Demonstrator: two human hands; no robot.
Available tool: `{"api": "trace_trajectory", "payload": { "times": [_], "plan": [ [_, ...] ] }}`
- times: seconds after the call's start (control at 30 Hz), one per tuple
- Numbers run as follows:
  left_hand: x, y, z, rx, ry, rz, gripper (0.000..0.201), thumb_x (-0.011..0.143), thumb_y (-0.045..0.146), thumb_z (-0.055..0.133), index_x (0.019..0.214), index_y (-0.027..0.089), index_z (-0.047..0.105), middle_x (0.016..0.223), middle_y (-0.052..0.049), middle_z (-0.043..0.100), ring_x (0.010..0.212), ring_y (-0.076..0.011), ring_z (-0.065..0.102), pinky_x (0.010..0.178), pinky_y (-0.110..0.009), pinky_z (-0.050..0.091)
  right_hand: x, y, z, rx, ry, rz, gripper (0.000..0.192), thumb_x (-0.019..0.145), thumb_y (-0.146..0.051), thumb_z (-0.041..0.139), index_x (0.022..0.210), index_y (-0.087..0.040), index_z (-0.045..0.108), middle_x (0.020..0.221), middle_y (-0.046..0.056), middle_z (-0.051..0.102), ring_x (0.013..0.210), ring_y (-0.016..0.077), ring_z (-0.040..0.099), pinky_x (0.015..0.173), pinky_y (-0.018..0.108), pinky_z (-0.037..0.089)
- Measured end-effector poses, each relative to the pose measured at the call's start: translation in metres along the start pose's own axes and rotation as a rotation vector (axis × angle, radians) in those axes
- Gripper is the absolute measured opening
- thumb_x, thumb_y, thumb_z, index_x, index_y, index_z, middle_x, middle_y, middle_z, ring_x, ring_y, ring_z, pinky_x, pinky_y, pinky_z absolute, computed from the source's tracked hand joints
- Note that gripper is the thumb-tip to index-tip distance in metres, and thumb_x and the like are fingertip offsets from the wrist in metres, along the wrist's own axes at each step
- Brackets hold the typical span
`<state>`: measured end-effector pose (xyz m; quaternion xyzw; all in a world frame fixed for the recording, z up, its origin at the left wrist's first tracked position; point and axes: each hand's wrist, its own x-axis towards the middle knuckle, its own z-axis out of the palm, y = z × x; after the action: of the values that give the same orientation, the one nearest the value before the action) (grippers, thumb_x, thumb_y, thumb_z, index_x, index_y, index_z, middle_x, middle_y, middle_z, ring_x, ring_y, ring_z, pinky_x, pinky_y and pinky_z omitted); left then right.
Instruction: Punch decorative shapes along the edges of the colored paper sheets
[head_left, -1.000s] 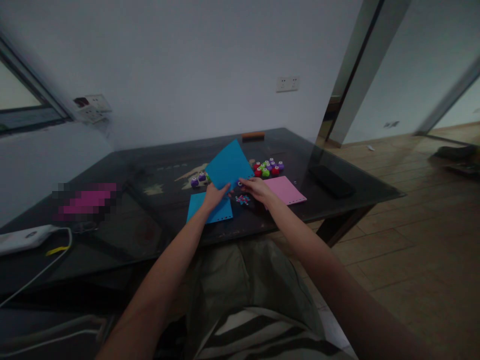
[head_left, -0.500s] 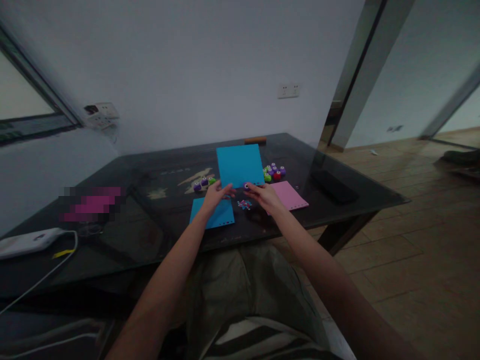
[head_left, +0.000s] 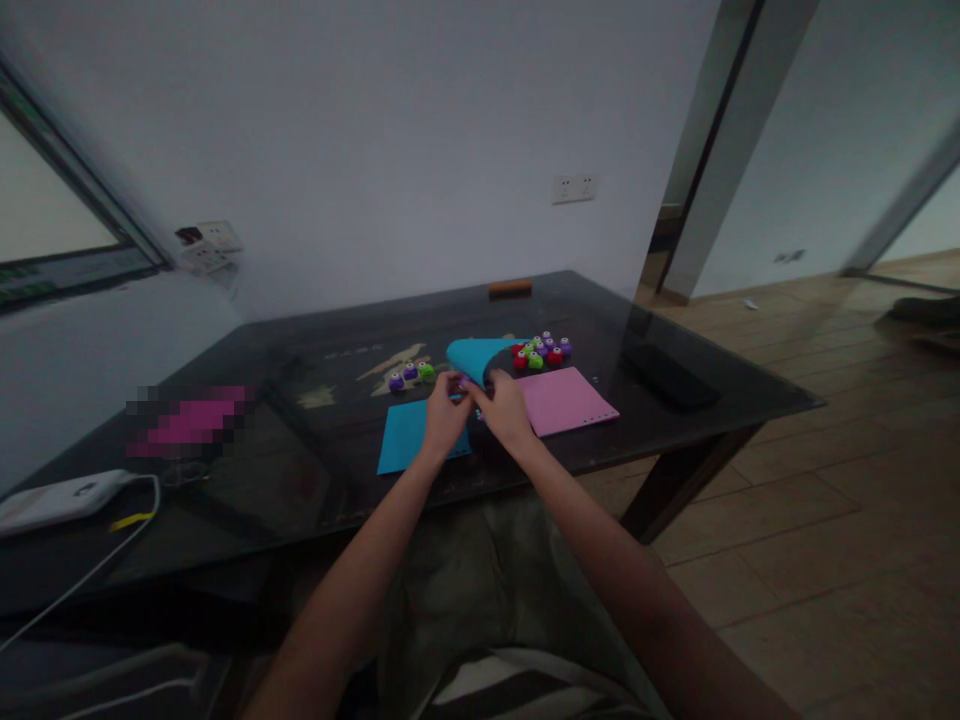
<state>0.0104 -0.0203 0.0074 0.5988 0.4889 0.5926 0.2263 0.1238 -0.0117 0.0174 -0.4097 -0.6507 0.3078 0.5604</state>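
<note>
Wall (head_left: 390,150): pale and plain, filling the upper middle of the frame.
Window (head_left: 37,205): dark-framed, pale-paned, at the upper left edge.
Sockets (head_left: 574,188): white, right of centre; more at upper left.
Opening (head_left: 690,165): narrow, with a dark upright strip, upper right.
Floor (head_left: 780,500): brown, seamed, across the right side.
Worktop (head_left: 300,465): black, glossy, far edge by the wall.
Light: dim, brighter at far right.
</note>
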Motion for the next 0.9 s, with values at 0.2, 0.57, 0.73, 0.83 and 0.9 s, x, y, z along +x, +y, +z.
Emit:
{"api": "trace_trajectory", "payload": {
  "times": [0.2,0.57,0.73,0.83,0.9],
  "plan": [
    [0.003,-0.001,-0.006,-0.481,-0.077,-0.220,0.026,0.068,0.027,0.069,0.090,0.016,0.059,0.092,-0.005,0.067,0.089,-0.0183,0.063,0.080,-0.031,0.049,-0.002,-0.011,-0.017,-0.141,-0.188,-0.219,0.029,0.077,-0.025,0.065,0.105,-0.020,0.064,0.101,0.009,0.061,0.093,0.0217,0.057,0.085,0.036,0.045],
    [-0.002,0.011,-0.010,-0.769,-0.170,-0.331,0.024,0.067,0.031,0.076,0.083,0.017,0.065,0.089,-0.003,0.067,0.083,-0.0153,0.063,0.081,-0.032,0.051,0.013,-0.017,-0.052,-0.067,-0.108,-0.185,0.018,0.077,-0.017,0.060,0.092,-0.016,0.069,0.090,0.006,0.071,0.083,0.0175,0.065,0.070,0.028,0.051],
    [-0.003,0.005,-0.010,-0.645,-0.160,-0.301,0.031,0.067,0.032,0.074,0.092,0.016,0.064,0.093,-0.005,0.067,0.083,-0.0175,0.064,0.082,-0.036,0.051,0.018,-0.003,-0.046,0.007,-0.119,-0.124,0.016,0.077,-0.024,0.061,0.087,-0.015,0.070,0.085,0.006,0.071,0.077,0.0176,0.065,0.071,0.029,0.051],
    [-0.001,-0.004,-0.008,-0.412,-0.143,-0.228,0.039,0.068,0.031,0.072,0.103,0.017,0.062,0.098,-0.006,0.067,0.084,-0.0185,0.064,0.081,-0.036,0.051,0.022,0.009,-0.043,0.135,-0.184,-0.027,0.025,0.078,-0.035,0.059,0.088,-0.014,0.069,0.082,0.006,0.070,0.070,0.0174,0.064,0.066,0.029,0.052],
    [0.001,-0.009,-0.005,-0.233,-0.145,-0.168,0.039,0.069,0.027,0.070,0.106,0.017,0.062,0.097,-0.006,0.067,0.083,-0.0182,0.064,0.079,-0.034,0.051,0.025,0.015,-0.042,0.194,-0.240,0.022,0.034,0.080,-0.044,0.056,0.088,-0.013,0.068,0.082,0.006,0.069,0.071,0.0178,0.064,0.066,0.029,0.052]
  ]
}}
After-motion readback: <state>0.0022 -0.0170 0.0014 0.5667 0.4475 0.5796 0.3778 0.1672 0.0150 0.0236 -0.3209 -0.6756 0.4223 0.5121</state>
